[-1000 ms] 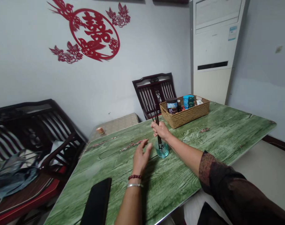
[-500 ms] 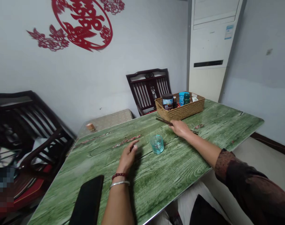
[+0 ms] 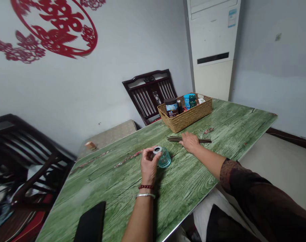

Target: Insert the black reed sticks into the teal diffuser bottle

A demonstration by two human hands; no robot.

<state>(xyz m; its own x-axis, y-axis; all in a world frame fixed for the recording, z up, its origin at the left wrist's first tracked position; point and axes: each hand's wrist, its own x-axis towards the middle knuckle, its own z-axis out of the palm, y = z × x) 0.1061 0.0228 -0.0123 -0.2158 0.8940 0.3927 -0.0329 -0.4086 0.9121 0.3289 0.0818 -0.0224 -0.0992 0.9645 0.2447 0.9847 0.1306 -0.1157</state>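
My left hand (image 3: 149, 163) is closed, thumb and fingers pinching a silver ring-shaped lid (image 3: 157, 150) with a dark hole in its middle. The lid sits at the upper left of a light-blue glass jar (image 3: 165, 159); whether it is seated on the jar's mouth, I cannot tell. Farther right, my right hand (image 3: 190, 142) lies over a bundle of thin dark sticks (image 3: 205, 140) on the green table, its fingers curled across them. The sticks' ends show on both sides of the hand.
A wicker basket (image 3: 185, 121) with jars and bottles stands at the table's back. A black flat object (image 3: 90, 223) lies near the front left of the green wood-patterned table (image 3: 112, 188). Dark wooden chairs (image 3: 150, 97) stand behind and left.
My left hand has moved right to the glass jar, and the silver lid now shows at the jar's top. The sticks lie flatter under my right hand. The view has shifted.
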